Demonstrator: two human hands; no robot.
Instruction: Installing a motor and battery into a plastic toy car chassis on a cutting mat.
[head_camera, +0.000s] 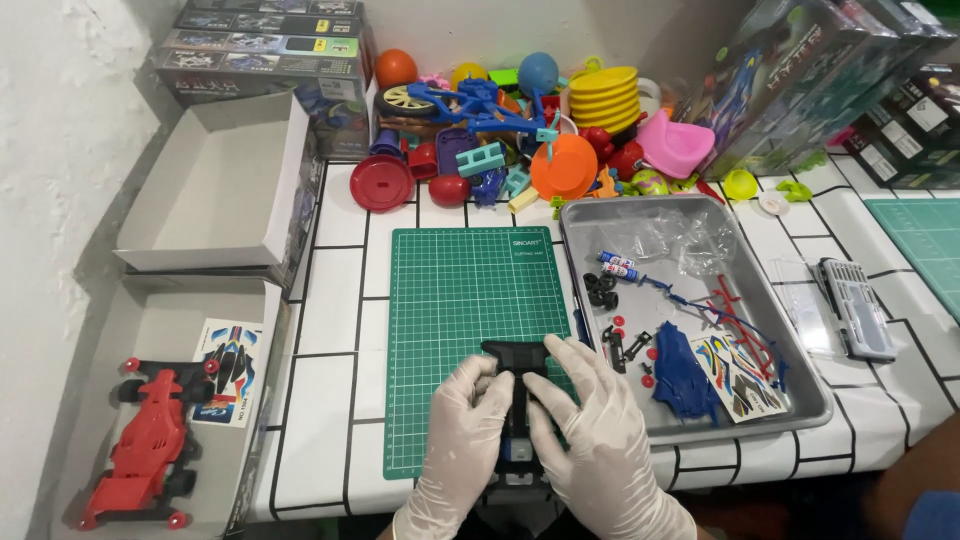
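Left hand (462, 425): gloved, fingers closed on the left side of the black toy-car chassis (516, 400).
Right hand (597, 430): gloved, grip clamped on the chassis's right side.
Chassis: held over the near edge of the green cutting mat (470, 330), on the tiled bench (330, 300); bare, with no wheels and no body shell on it.
Metal tray (790, 350), right of mat: blue body shell (682, 380), sticker sheet (740, 375), black wheels (600, 290), small red and black parts, all loose and unfitted.
Open box (160, 320), near left: finished red toy car (150, 450).
Far edge: heap of coloured plastic toys (530, 130), stacked kit boxes (270, 50).
Progress: judged early; the chassis is in hand, most parts wait in the tray.
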